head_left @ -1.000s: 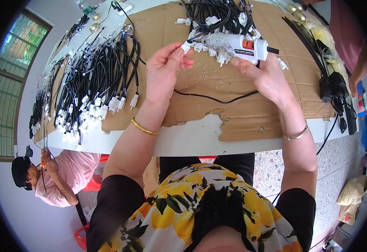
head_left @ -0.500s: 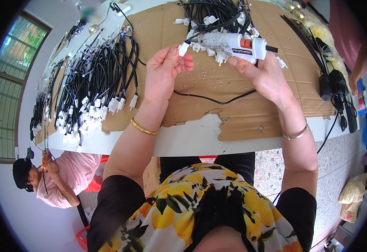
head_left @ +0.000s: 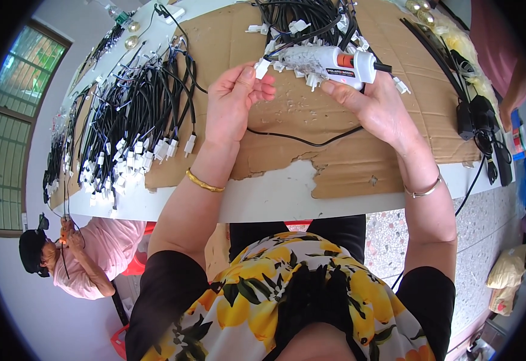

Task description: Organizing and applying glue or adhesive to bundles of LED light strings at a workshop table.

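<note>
Stretched forward above torn, creased cardboard (head_left: 275,153), the left hand (head_left: 231,102) pinches a boxy white plastic connector (head_left: 262,68), thumb uppermost; the right hand (head_left: 381,107), also above it, wraps around a rounded white glue gun (head_left: 330,60).

Two wearer's hands (head_left: 233,99), two bangles (head_left: 204,183), two co-workers (head_left: 103,253), one hot-glue gun (head_left: 329,58), dozens of black cables (head_left: 145,102) with white connectors (head_left: 136,160)

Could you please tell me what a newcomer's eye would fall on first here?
Probably the white glue gun in the right hand, its nose close to a white connector pinched in the left hand. Next, likely, the heap of black cables on the table's left, then the yellow-patterned top at the lower middle.
</note>
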A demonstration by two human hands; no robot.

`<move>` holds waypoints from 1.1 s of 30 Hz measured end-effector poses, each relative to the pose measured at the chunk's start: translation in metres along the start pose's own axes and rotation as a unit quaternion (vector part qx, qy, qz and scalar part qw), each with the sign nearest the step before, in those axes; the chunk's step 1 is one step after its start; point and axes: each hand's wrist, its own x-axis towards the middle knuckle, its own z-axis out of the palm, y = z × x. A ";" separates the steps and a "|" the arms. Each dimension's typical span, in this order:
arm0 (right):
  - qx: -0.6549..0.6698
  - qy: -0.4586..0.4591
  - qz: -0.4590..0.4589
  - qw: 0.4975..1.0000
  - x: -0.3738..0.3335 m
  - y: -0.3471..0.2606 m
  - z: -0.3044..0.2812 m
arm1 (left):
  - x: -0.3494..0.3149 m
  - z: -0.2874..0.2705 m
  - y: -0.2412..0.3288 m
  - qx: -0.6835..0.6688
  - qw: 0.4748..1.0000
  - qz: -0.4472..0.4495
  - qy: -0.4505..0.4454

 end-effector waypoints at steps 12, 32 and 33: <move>0.002 -0.023 0.027 0.999 0.000 -0.003 -0.006 | 0.000 0.000 0.001 -0.029 1.000 0.003 0.008; -0.022 -0.041 0.052 0.998 0.000 -0.009 -0.006 | 0.000 0.001 0.000 0.001 1.000 0.022 0.016; -0.029 -0.040 0.055 0.997 0.000 -0.009 -0.006 | 0.000 0.001 0.000 0.001 1.000 0.022 0.017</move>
